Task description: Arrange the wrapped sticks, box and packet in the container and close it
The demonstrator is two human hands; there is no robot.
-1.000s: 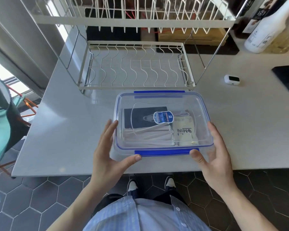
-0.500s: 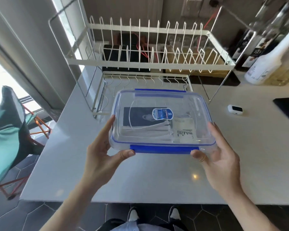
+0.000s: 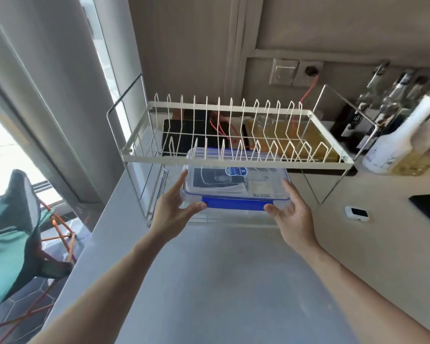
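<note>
Both hands (image 3: pixel 174 209) hold container (image 3: pixel 236 184) | clear, blue-latched, lid on

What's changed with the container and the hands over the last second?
Both hands lifted the container off the countertop and carried it forward into the lower tier of the dish rack. The left hand and right hand hold its sides as before; its lid stays shut, contents inside.

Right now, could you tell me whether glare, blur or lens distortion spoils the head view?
Head view: the window at left is blown out white; the bottles at right are smeared by blur; the wide lens bends the wall edges; the container, gripped by the left hand and right hand, stays fairly sharp.
</note>
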